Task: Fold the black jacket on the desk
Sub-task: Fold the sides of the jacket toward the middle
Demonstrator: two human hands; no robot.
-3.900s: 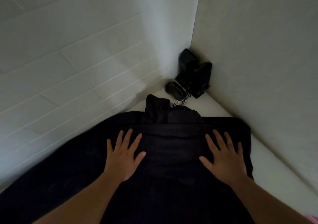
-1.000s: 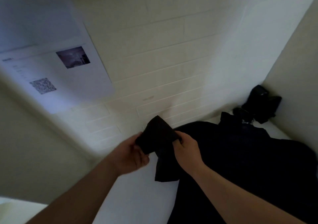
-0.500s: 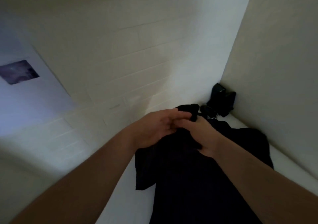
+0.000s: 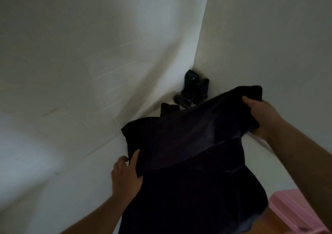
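The black jacket (image 4: pixel 190 170) lies lengthwise on the white desk (image 4: pixel 89 188), running from the bottom edge up toward the corner. One sleeve (image 4: pixel 206 122) is stretched diagonally across the jacket's body, from lower left to upper right. My left hand (image 4: pixel 125 176) grips the jacket's left edge where the sleeve folds over. My right hand (image 4: pixel 262 118) holds the sleeve's cuff end, raised a little above the desk near the right wall. The collar (image 4: pixel 168 108) sticks up behind the sleeve.
Two small black speakers (image 4: pixel 195 84) and a black mouse (image 4: pixel 181 99) sit in the far corner where the walls meet. A pink object (image 4: pixel 294 212) lies at the lower right, by the desk's edge. White walls close in on the left and right.
Both hands were together at the sleeve's end on the left. Now the right hand has carried the cuff across the jacket to the right, and the left hand has dropped to the left edge.
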